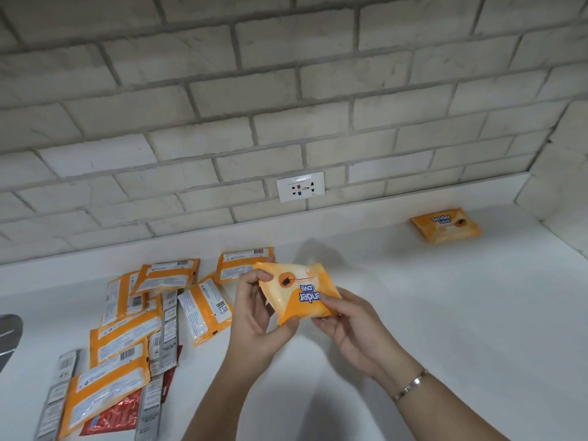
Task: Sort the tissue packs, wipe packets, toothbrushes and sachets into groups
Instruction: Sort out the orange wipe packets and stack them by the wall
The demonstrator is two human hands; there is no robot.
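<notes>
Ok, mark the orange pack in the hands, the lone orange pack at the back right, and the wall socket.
held pack (297, 292): head view, middle of its printed front.
lone pack (445, 225): head view, centre of its top face.
wall socket (300, 186): head view, middle of the white plate.

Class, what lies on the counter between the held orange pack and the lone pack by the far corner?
Nothing: only bare white counter, as the head view shows.
</notes>
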